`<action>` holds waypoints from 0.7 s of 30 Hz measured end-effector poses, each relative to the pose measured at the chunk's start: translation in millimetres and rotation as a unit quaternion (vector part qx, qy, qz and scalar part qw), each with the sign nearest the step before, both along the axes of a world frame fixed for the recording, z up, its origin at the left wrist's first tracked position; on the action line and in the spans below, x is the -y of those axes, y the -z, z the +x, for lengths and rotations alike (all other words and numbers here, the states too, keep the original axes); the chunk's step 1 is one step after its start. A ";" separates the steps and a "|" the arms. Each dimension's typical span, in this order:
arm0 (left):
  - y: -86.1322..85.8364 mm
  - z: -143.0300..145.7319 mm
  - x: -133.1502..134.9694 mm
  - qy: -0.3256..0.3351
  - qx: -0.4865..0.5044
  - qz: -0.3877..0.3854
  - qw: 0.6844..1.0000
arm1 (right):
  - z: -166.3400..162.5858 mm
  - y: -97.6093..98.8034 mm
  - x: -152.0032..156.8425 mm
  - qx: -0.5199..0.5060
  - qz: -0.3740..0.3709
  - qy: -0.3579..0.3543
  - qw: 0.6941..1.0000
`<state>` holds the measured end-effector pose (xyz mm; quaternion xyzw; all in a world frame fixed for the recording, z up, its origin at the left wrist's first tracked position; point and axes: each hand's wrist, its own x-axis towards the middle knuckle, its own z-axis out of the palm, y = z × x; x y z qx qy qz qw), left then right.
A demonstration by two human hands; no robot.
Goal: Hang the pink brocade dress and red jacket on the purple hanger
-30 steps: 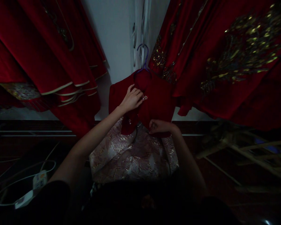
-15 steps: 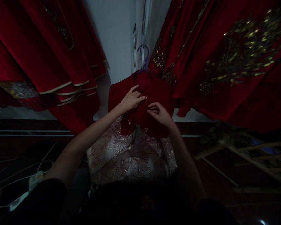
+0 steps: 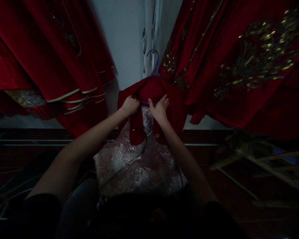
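Observation:
A short dark red jacket (image 3: pixel 175 103) hangs on a purple hanger (image 3: pixel 153 63) against the white wall, over a pale brocade skirt (image 3: pixel 137 166). My left hand (image 3: pixel 130 105) is closed on the jacket's left front edge near the collar. My right hand (image 3: pixel 160 109) grips the right front edge beside it. The two fronts are pulled apart, and pale fabric and the hanger's bar show between my hands. Small shiny buttons sit on the jacket's lower front.
Long red garments with gold trim (image 3: pixel 52 66) hang at the left; red garments with gold embroidery (image 3: pixel 251 59) hang at the right. A wooden rack (image 3: pixel 259 159) lies on the dark floor at the right. White cable (image 3: pixel 2 209) lies at the lower left.
Both hands have moved up from the jacket's buttoned front to its collar area. The jacket front, closed before, is now spread open and shows pale fabric inside.

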<state>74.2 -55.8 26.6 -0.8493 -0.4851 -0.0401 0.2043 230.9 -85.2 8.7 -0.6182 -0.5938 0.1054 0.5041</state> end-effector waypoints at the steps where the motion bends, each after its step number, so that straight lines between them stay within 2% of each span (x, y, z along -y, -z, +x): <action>1: -0.8 -2.4 -0.3 -0.023 -0.003 -0.004 1.000 | 5.9 1.5 1.1 0.016 0.003 0.022 1.000; 5: -3.2 -7.1 -4.1 -0.126 -0.005 -0.013 0.992 | 37.6 2.9 -2.4 0.068 0.004 0.066 0.995; 9: -7.0 -9.0 -11.5 -0.179 0.049 -0.021 0.982 | 67.5 -5.0 -9.5 0.116 0.004 0.081 0.990; 14: -18.9 -11.1 -22.0 -0.197 0.075 -0.020 0.977 | 91.7 -21.4 -21.6 0.142 0.009 0.127 0.982; 18: -27.1 -14.3 -26.7 -0.219 0.046 -0.019 0.974 | 106.0 -25.2 -31.6 0.176 -0.018 0.114 0.978; 21: -25.1 -18.8 -27.4 -0.233 0.033 -0.007 0.972 | 113.8 -24.6 -33.1 0.197 -0.027 0.106 0.974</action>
